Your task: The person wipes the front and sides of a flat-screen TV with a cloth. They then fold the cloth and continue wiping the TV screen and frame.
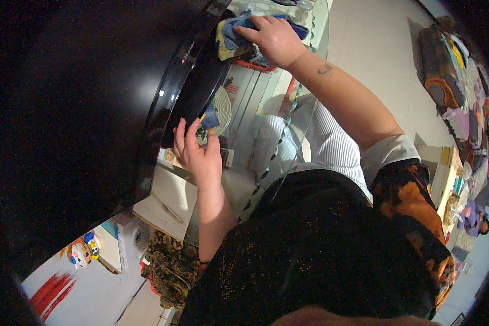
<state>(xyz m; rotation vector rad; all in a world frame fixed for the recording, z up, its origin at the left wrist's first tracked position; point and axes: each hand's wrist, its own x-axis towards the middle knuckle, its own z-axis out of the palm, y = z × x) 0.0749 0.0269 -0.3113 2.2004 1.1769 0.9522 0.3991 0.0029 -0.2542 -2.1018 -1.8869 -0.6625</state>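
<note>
A blue and yellow cloth [230, 36] is bunched under my right hand [275, 40], with the fingers curled on it, against the far part of the black stand base [199, 85] of a Haier television [85, 98]. My left hand [197, 150] is at the base's near end. Its fingers are spread, the fingertips touch or nearly touch the black edge, and no object shows in it. The large dark screen fills the left of the view. Part of the base lies in shadow, and my right hand hides part of the cloth.
A glass tabletop [244, 106] lies before me, with a red basket [256, 66] and a round woven mat [223, 108] at or under it. An open notebook [167, 203] with a pen lies near my left forearm. Beyond a pale floor, a person [472, 218] is at the far right.
</note>
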